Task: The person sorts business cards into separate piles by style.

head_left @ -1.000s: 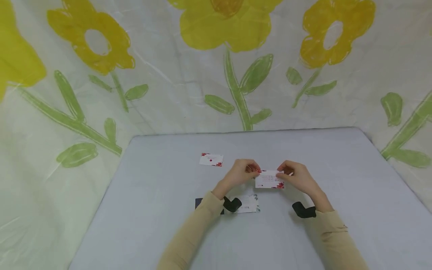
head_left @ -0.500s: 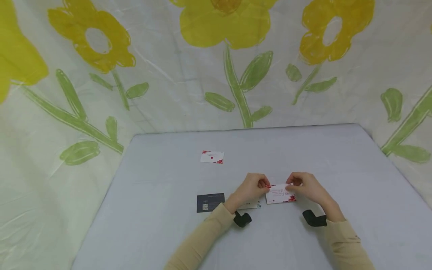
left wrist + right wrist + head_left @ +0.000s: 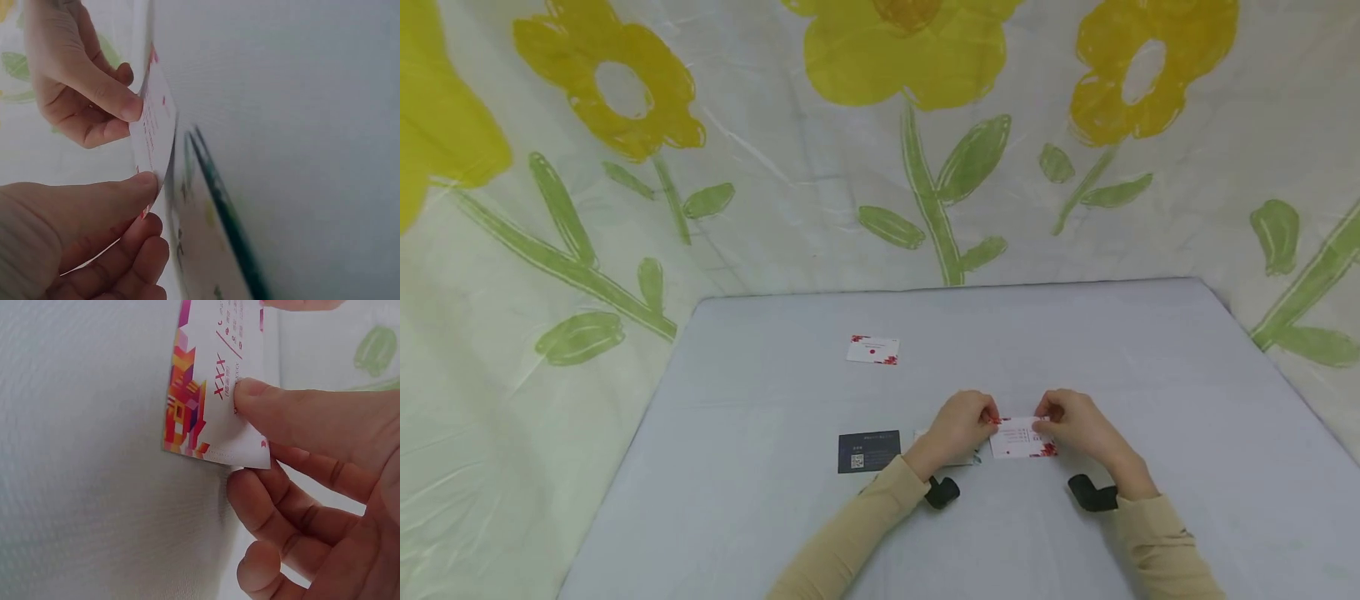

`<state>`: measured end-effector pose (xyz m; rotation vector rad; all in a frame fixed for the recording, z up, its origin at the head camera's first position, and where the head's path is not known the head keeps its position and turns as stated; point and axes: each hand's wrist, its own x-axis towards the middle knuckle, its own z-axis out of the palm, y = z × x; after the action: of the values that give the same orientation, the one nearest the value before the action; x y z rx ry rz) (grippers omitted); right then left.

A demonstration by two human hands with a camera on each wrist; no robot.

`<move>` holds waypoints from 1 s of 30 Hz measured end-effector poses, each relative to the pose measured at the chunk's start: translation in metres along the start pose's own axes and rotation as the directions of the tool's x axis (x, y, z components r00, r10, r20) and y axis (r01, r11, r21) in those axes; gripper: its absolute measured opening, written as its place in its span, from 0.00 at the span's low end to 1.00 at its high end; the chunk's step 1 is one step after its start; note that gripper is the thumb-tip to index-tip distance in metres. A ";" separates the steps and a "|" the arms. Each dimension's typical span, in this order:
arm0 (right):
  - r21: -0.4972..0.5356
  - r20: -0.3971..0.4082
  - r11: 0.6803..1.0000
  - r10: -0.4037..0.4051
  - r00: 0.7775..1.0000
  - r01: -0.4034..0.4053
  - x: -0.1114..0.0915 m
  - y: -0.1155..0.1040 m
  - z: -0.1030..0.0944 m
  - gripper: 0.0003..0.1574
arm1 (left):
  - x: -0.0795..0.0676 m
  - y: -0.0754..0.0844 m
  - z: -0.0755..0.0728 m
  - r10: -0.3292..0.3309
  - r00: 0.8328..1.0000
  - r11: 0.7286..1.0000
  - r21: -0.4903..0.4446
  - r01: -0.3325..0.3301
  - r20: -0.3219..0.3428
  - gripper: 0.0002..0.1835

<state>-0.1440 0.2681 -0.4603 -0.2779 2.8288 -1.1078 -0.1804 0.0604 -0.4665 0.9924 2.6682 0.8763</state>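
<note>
A white business card [image 3: 1021, 442] with red patterned corners and printed text is held between both hands near the middle of the table. My left hand [image 3: 961, 423] pinches its upper left corner between thumb and fingers. At the upper right edge, my right hand [image 3: 1078, 423] pinches it with the thumb on the printed face, seen close in the right wrist view. The card's lower edge [image 3: 215, 457] is close over the cloth. Partly hidden under the left wrist lies a white card with green leaf corners [image 3: 972, 458]. Beside that is a dark card with a QR code [image 3: 869, 452].
Another white card with red corners [image 3: 872, 350] lies farther back on the table. A pale cloth covers the table [image 3: 760, 367], and a curtain with painted yellow flowers [image 3: 820, 192] hangs behind it. A black wrist mount [image 3: 1092, 493] sticks out by the right wrist.
Both hands have brought the held card toward the body, slightly right and down to the table. The dark card, partly covered by the left arm before, now shows fully.
</note>
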 end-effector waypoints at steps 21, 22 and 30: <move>-0.134 0.026 0.991 -0.006 1.000 0.010 0.002 -0.007 0.002 0.11 | -0.001 0.000 0.001 0.028 1.000 0.983 0.182 -0.025 -0.014 0.03; -0.139 0.030 0.990 -0.006 1.000 0.010 0.002 -0.008 0.001 0.10 | -0.002 0.000 0.000 0.024 1.000 0.985 0.170 -0.021 -0.019 0.03; -0.120 -0.021 0.985 -0.131 0.991 0.127 0.025 -0.029 -0.011 0.03 | -0.003 -0.016 -0.050 -0.003 0.998 1.000 -0.029 0.001 -0.056 0.09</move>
<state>-0.1665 0.2495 -0.4328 -0.4645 2.9443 -0.9743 -0.2039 0.0256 -0.4348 0.9728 2.6935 0.9531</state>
